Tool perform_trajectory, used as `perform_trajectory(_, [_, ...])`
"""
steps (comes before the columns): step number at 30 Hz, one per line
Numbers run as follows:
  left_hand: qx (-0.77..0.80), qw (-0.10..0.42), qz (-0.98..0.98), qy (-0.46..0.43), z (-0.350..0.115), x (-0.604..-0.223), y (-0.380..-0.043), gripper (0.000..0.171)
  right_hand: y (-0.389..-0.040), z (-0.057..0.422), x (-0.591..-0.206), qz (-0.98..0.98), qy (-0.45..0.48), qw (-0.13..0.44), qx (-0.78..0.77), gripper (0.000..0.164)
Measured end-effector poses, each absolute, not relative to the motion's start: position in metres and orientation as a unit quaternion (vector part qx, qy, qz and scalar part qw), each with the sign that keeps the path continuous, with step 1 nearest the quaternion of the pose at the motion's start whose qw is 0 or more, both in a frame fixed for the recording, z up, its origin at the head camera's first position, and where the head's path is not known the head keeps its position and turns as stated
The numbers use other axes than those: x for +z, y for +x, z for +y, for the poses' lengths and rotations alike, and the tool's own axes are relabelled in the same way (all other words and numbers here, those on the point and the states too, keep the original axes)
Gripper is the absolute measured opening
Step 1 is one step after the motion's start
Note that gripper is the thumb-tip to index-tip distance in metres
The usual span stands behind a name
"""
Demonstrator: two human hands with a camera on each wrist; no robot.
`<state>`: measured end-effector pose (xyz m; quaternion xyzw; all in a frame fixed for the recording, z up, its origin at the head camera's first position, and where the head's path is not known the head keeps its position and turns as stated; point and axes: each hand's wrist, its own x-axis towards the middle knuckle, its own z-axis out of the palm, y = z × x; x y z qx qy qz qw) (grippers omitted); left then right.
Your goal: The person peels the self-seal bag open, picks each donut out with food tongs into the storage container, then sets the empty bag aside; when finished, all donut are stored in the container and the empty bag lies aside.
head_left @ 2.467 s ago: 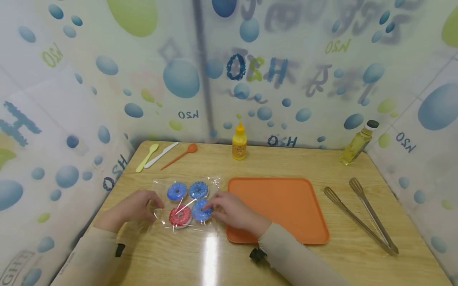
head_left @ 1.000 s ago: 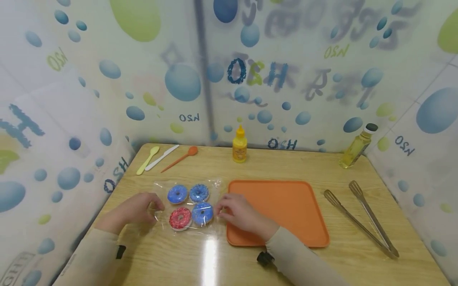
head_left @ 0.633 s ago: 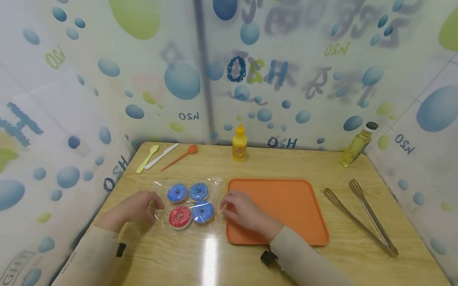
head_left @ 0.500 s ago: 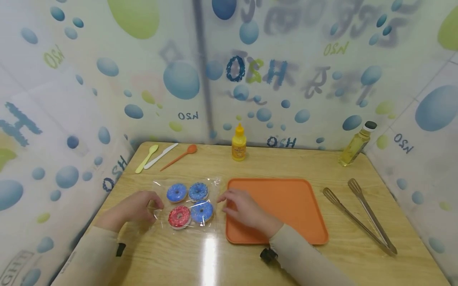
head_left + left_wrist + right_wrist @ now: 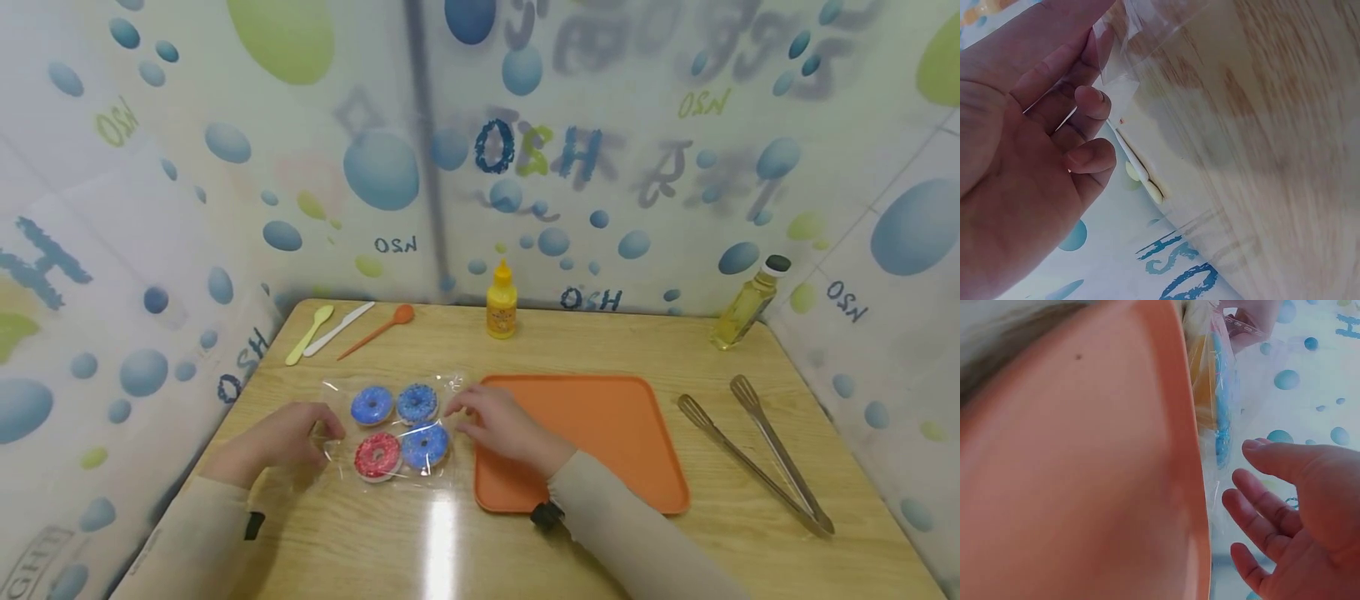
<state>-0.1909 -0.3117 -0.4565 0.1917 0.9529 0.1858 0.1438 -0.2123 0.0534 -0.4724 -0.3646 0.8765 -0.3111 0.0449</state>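
A clear plastic bag (image 5: 341,396) lies on the wooden table, holding three blue doughnuts (image 5: 425,446) and one red doughnut (image 5: 378,457), all sprinkled or speckled. My left hand (image 5: 288,437) pinches the bag's left edge. In the left wrist view, the film (image 5: 1138,31) is caught at the fingertips of that hand (image 5: 1035,112), with the other fingers loosely bent. My right hand (image 5: 504,423) hovers over the orange tray's left side, fingertips by the bag's right edge. The right wrist view shows this hand (image 5: 1316,506) with spread, relaxed fingers and nothing held.
The orange tray (image 5: 585,442) sits right of the bag. Behind are a yellow-green spoon (image 5: 309,335), a white knife (image 5: 339,329), an orange spoon (image 5: 378,331) and a yellow squeeze bottle (image 5: 502,308). An oil bottle (image 5: 744,308) and metal tongs (image 5: 780,475) are on the right.
My right hand has drawn back from the lower right blue doughnut to the tray's side, then shifted slightly left toward the bag. My left hand has stayed at the bag's left edge.
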Motion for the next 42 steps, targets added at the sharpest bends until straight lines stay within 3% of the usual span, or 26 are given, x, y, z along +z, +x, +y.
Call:
perform_trajectory(6, [0.194, 0.149, 0.951, 0.187, -0.31, -0.459, -0.19, 0.038, -0.215, 0.048, -0.471, 0.888, -0.361, 0.062, -0.277, 0.024])
perform_trajectory(17, [0.194, 0.163, 0.953, 0.163, -0.308, -0.461, -0.19, 0.037, -0.22, 0.038, -0.473, 0.902, -0.346, 0.075, -0.245, 0.004])
perform_trajectory(30, [0.197, 0.162, 0.953, 0.163, -0.309, -0.459, -0.193, 0.036, -0.219, 0.052, -0.473, 0.899, -0.356, 0.042, -0.251, 0.003])
perform_trajectory(42, [0.203, 0.164, 0.951, 0.167, -0.308, -0.451, -0.188, 0.034, -0.216, 0.064, -0.473, 0.908, -0.334, 0.049, -0.248, 0.004])
